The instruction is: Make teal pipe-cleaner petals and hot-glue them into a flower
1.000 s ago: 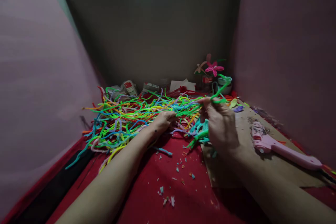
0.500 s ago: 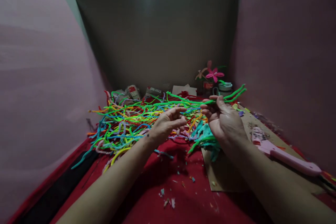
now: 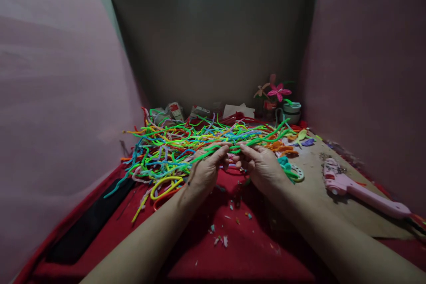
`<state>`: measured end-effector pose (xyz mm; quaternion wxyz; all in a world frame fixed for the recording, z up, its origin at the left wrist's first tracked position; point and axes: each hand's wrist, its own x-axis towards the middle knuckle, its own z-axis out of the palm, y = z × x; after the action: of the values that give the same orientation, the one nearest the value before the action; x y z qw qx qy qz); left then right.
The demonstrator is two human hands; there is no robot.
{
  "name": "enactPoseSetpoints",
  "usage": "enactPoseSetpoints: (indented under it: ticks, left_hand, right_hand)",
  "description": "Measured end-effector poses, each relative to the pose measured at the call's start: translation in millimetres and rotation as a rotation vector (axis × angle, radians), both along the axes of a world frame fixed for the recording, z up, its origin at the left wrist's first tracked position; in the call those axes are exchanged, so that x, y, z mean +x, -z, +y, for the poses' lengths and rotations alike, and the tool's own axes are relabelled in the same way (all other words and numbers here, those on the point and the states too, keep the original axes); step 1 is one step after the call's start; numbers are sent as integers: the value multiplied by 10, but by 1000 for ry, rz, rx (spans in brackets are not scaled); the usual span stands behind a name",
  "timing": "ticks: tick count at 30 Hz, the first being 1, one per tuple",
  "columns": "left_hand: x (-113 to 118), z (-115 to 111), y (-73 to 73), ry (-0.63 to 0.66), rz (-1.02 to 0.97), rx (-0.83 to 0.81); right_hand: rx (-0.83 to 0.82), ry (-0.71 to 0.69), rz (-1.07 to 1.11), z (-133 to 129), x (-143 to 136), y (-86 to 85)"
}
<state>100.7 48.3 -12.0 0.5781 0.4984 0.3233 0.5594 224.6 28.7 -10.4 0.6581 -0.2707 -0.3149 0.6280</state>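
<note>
Green pipe cleaners (image 3: 273, 135) run between my two hands, over the front of a big tangled pile of coloured pipe cleaners (image 3: 173, 142). My left hand (image 3: 209, 165) pinches them near their middle, thumb on top. Close beside it, my right hand (image 3: 261, 164) pinches the same green strands between thumb and fingers. Their free ends stick out past both hands, up to the right and down to the left. Teal fuzzy pieces (image 3: 285, 164) and a pale ring with holes (image 3: 297, 173) lie just right of my right hand.
A pink glue gun (image 3: 362, 195) rests on a cardboard sheet (image 3: 309, 204) at the right. Pink fuzzy flowers (image 3: 279, 92) and a lidded jar (image 3: 292, 112) stand at the back. A black strip (image 3: 89, 222) lies at left. Small scraps dot the red cloth (image 3: 199, 248).
My right hand has come left and down with the green strands. My left hand, empty before, has closed on them. The view has shifted slightly, and the ring now shows.
</note>
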Motion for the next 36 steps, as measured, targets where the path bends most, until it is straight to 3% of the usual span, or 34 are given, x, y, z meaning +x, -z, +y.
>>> enactPoseSetpoints:
  ticks: [7,12,16,20,24,30,33,36]
  left_hand:
    - [-21,-10,74,7,158,118]
    - [17,-28,26,14,-3,3]
    - [-29,16,-66,-140,-91,-74]
    - [-149,45,-179,-325,107,51]
    - [-240,5,-238,-470,415,362]
    - [-276,-84,-201,-569,1064,1257]
    - [-255,-156,-183,-602,1294,1485]
    - [-214,-233,-180,-566,1349,1613]
  right_hand:
    - [-3,-33,1,13,13,85]
    - [-20,-28,-70,48,42,134]
    - [-32,55,-234,51,74,141]
    - [49,178,-359,52,125,126]
    - [127,257,-429,35,161,80]
    - [30,197,-335,38,143,54]
    - [1,183,-181,65,125,73]
    - [-40,168,-69,87,112,91]
